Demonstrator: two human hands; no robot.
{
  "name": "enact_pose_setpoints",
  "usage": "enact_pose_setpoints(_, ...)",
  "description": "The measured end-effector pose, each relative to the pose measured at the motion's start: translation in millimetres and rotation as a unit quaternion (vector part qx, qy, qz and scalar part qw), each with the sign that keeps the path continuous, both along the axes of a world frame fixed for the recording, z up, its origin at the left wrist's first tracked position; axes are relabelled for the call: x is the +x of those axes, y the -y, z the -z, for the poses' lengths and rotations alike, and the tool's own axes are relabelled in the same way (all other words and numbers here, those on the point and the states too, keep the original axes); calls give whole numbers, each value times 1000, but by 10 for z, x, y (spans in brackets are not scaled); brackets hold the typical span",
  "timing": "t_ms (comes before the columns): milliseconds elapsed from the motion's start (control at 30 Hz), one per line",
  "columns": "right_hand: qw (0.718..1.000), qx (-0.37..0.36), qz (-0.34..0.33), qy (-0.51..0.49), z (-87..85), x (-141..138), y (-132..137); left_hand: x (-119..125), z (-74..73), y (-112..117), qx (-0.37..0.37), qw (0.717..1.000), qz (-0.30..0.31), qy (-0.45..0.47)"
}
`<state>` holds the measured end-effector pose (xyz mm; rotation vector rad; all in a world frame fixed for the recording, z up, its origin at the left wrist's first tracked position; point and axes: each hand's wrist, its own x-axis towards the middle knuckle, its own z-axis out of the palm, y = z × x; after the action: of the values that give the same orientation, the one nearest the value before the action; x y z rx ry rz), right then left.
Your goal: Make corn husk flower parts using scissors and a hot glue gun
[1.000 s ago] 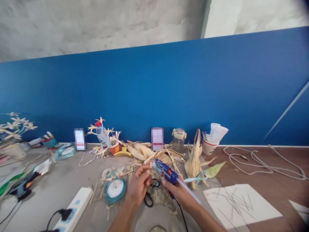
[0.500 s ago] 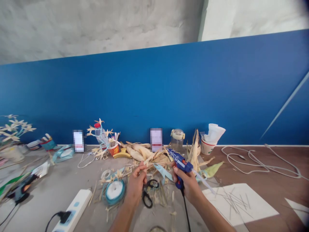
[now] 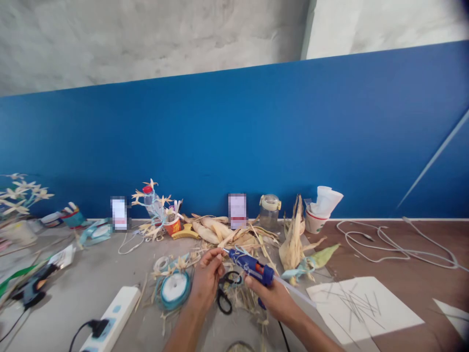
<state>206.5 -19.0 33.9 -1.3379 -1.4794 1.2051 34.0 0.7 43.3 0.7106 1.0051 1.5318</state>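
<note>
My right hand [image 3: 269,293] grips a blue hot glue gun [image 3: 252,265], a clear glue stick [image 3: 295,291] jutting from its back end. The gun's nozzle points left and meets the fingertips of my left hand [image 3: 208,274]. Those fingers are closed in a pinch; what they hold is too small to make out. Black-handled scissors [image 3: 225,293] lie on the table between my hands. Left of my left hand is a roll of blue ribbon [image 3: 175,290]. Dried corn husks [image 3: 212,230] are heaped just behind.
A white power strip [image 3: 113,318] lies front left, near another glue gun [image 3: 34,288]. Husk flowers [image 3: 156,215], a lidded jar [image 3: 270,212] and a paper cup [image 3: 315,222] stand along the blue partition [image 3: 220,146]. Thin sticks lie on white paper [image 3: 366,308]; a white cable [image 3: 395,249] curls at right.
My right hand has moved left and down, bringing the glue gun's nozzle to my left fingertips. The gun now lies more level. My left hand has hardly moved.
</note>
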Motion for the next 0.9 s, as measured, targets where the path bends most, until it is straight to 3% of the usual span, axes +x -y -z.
enact_pose_setpoints(267, 995, 88, -49, 1, -256, -33, 22, 24, 25, -12, 6, 1000, 4, -28)
enact_pose_setpoints(900, 990, 129, -49, 13, -26, -64, -42, 9, 66, -14, 7, 999, 3, -39)
